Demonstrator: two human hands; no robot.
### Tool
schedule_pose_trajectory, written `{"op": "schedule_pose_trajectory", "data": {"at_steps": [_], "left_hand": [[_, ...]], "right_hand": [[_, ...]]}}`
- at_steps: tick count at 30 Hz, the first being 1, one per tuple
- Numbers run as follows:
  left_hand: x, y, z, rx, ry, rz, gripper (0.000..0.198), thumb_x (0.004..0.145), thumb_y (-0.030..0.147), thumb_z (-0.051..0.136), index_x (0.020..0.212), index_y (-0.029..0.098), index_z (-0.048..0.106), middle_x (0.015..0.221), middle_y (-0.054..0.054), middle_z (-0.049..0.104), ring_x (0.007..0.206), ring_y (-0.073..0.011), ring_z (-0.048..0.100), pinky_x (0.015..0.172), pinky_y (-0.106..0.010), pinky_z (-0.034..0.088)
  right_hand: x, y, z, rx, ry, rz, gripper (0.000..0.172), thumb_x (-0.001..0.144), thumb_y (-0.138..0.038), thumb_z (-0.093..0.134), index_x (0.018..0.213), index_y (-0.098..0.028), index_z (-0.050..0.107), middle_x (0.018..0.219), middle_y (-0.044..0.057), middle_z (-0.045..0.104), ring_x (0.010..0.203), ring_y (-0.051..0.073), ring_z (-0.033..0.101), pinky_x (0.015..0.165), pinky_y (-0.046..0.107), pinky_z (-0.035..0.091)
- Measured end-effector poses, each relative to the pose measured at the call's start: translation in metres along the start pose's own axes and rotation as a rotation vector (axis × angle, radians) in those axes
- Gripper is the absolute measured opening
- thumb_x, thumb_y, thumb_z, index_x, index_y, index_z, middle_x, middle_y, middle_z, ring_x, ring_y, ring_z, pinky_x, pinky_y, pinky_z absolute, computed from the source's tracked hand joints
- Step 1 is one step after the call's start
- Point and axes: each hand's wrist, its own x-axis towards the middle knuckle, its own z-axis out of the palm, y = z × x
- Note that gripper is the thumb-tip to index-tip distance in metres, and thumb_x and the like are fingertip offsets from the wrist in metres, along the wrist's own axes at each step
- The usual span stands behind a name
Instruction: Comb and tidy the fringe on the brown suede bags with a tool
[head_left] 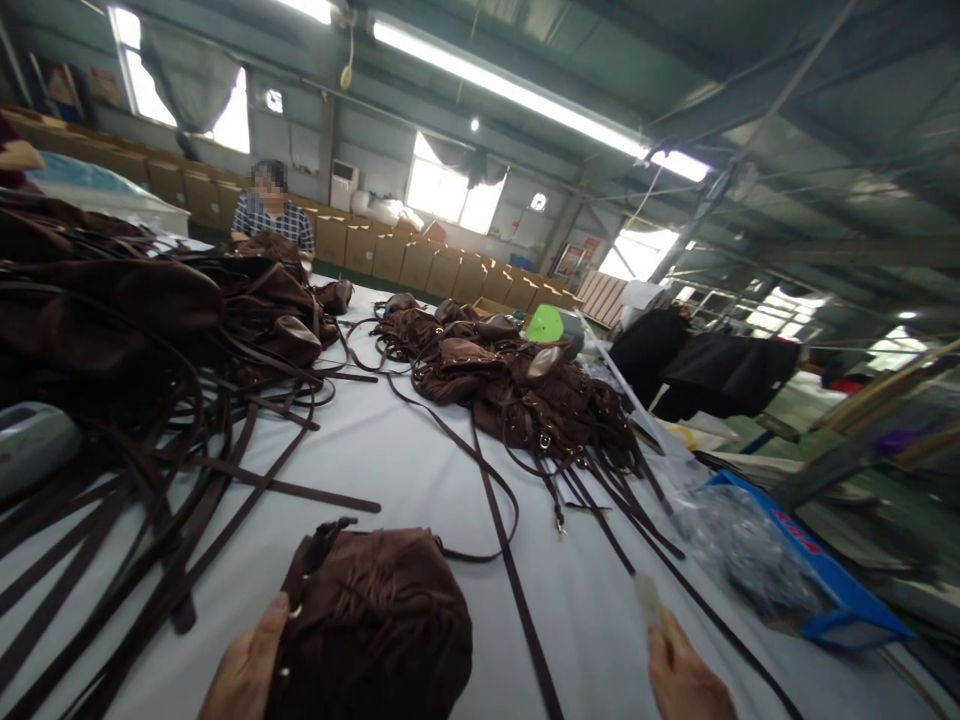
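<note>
A dark brown bag with gathered fabric and small metal fittings stands close to me at the bottom of the head view. My left hand grips its left side, the thumb on the fabric and the other fingers mostly hidden. Off to the right, over the white tabletop, my right hand is closed around a small, pale, flat piece that sticks up past the fingers. Blur keeps me from telling what that piece is. A long dark strap lies between the two hands.
Brown bags with trailing straps are heaped mid-table, and a larger heap fills the left. A blue box with clear plastic bags sits at right. A grey device is at the left edge. A person is across the table.
</note>
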Motion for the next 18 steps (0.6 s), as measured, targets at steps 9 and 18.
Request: {"op": "schedule_pose_trajectory", "data": {"at_steps": [9, 18], "left_hand": [[0.006, 0.005, 0.04, -0.128, -0.072, -0.027, 0.061, 0.082, 0.069, 0.041, 0.094, 0.013, 0.064, 0.091, -0.01, 0.074, 0.103, -0.028, 0.064, 0.093, -0.034, 0.049], [-0.006, 0.005, 0.036, 0.006, 0.037, 0.011, 0.047, 0.078, 0.06, 0.047, 0.079, 0.02, 0.071, 0.078, -0.009, 0.074, 0.096, -0.035, 0.066, 0.08, -0.04, 0.056]], "right_hand": [[-0.138, -0.192, 0.048, 0.25, 0.684, -1.063, 0.05, 0.088, -0.006, 0.046, 0.138, -0.012, 0.043, 0.042, -0.007, 0.044, 0.033, 0.011, 0.039, 0.034, 0.026, 0.025], [-0.053, -0.141, 0.06, -0.001, 0.453, -0.825, 0.072, 0.075, 0.01, 0.032, 0.144, -0.013, 0.029, 0.057, -0.002, 0.053, 0.049, 0.015, 0.052, 0.045, 0.024, 0.04]]}}
